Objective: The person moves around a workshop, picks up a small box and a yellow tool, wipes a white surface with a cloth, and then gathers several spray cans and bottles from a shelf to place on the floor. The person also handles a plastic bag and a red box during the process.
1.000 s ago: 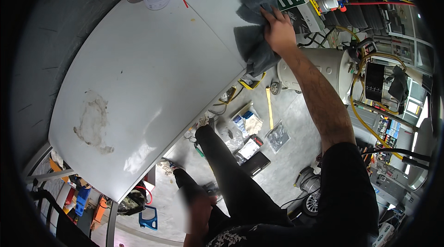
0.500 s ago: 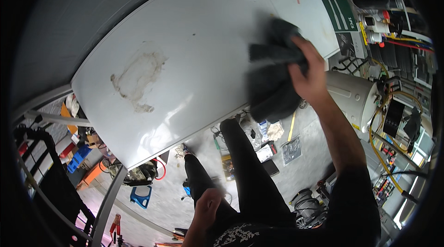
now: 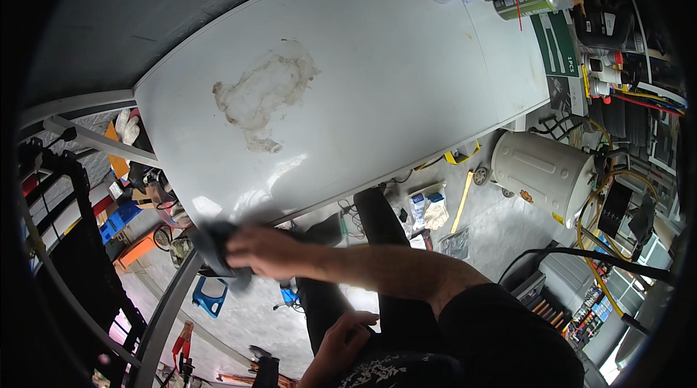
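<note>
Hands [image 3: 263, 251] apart, right across, gripping cloth [image 3: 215, 244]

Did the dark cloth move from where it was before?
Yes: leftward across the white table, the dark cloth went from beside the green box to the near left corner.

Exposure moderate, a bit dim overall. Smooth white rectangular tabletop [image 3: 392, 90] reads brightest, with blown-out glare patches near its front-left edge. Flat dark grey wall [image 3: 94, 47] sits in gloom; black cloth sleeve [image 3: 508, 337] loses most detail. Strong white light at lower right, by the glass panes. Motion blur on the crumpled dark grey cloth [image 3: 214, 248], less on the bare right hand [image 3: 265, 251]. Fisheye bows straight edges; black vignette at the rim.
</note>
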